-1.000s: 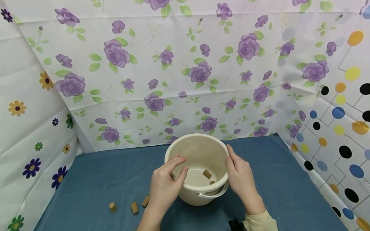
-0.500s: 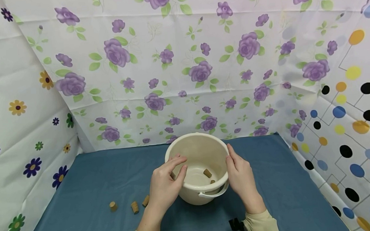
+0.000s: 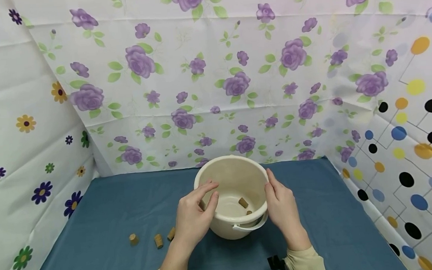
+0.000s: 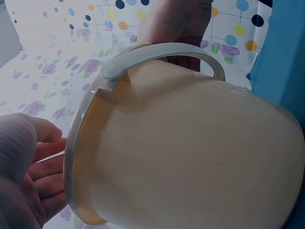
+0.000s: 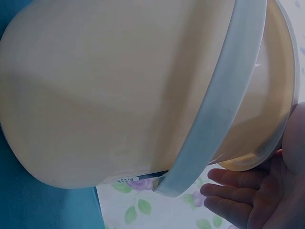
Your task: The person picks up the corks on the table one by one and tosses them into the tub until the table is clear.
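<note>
A cream plastic bucket (image 3: 229,229) stands on the blue cloth, its mouth facing up in the head view. Its pale handle (image 3: 249,227) hangs down at the near side. Inside lie two corks, one (image 3: 243,202) in plain sight and the other (image 3: 248,212) mostly behind the rim. My left hand (image 3: 192,213) rests at the left rim, fingers loosely extended. On the opposite side my right hand (image 3: 282,207) touches the rim with its fingers nearly straight. The right wrist view shows several fingers (image 5: 233,191) of that hand stretched out beyond the rim.
Left of the bucket, three corks lie on the cloth: one (image 3: 133,239) farthest out, another (image 3: 158,241) in the middle, and one (image 3: 171,234) beside the left wrist. Patterned sheets hang at the back (image 3: 213,89) and both sides of the blue cloth (image 3: 124,206).
The head view has shifted slightly, so the backdrop and corks appear a little farther right. Both hands stay at the bucket's rim, and the corks keep their places.
</note>
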Tool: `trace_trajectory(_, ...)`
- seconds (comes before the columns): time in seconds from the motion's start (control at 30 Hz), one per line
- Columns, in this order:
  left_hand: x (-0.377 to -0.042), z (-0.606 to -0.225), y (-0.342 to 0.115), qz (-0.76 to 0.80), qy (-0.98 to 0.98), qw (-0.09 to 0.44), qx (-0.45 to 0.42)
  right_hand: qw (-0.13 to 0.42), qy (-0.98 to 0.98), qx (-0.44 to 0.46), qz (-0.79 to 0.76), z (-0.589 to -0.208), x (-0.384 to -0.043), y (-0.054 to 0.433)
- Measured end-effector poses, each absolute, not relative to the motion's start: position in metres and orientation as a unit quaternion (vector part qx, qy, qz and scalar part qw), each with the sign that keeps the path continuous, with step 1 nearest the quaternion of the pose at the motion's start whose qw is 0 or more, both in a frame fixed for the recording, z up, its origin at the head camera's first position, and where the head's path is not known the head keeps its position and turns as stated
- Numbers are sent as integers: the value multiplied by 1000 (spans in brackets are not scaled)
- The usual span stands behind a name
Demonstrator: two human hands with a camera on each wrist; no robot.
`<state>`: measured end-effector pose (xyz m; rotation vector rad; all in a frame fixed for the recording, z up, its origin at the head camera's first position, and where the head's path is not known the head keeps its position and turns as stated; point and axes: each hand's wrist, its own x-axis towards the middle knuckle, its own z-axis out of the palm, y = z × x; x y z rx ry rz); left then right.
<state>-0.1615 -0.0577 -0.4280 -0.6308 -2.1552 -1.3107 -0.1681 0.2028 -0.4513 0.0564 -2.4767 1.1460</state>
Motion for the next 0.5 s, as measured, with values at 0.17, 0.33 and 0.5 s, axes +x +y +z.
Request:
trace_trajectory(0.17, -160, -427, -55, -500, -790, 259, -242, 206, -888, 21, 411, -450, -169, 205)
trace_trajectory(0.33, -160, -425, -54, -504, -782, 265, -253, 209, -888, 26, 410, -449, -169, 204)
trace_trajectory(0.5, -159, -425, -54, -503, -779, 268, -261, 209, -889, 24, 407, -451, -167, 203)
